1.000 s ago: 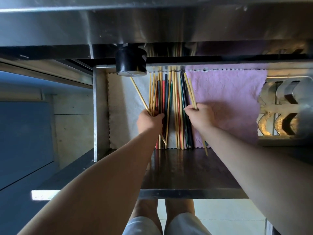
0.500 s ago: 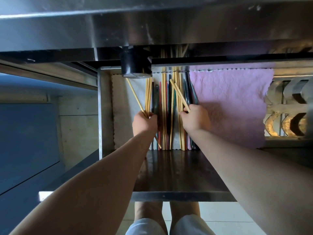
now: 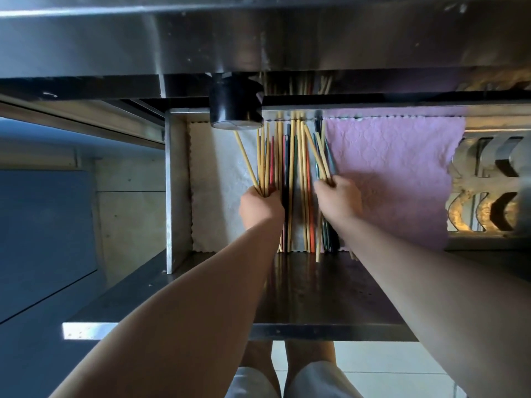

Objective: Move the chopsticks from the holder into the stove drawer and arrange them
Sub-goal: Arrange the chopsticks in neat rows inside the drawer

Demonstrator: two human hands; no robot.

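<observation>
Arranging step: chopsticks (image 3: 293,179) all in the stove drawer (image 3: 175,191) beside the pink cloth (image 3: 393,173), left hand (image 3: 260,208) and right hand (image 3: 339,196) each fisted round a bunch; next, square the fanned tips parallel.

The chopsticks (image 3: 293,179) lie in the open stove drawer (image 3: 330,297), a mixed lot of pale bamboo, red, dark green and black sticks. Most run lengthwise, roughly parallel, on a white liner. One bamboo stick on the left slants away from the rest, and a few on the right cross at an angle. Some near ends poke past the liner onto the drawer's dark metal floor.
</observation>
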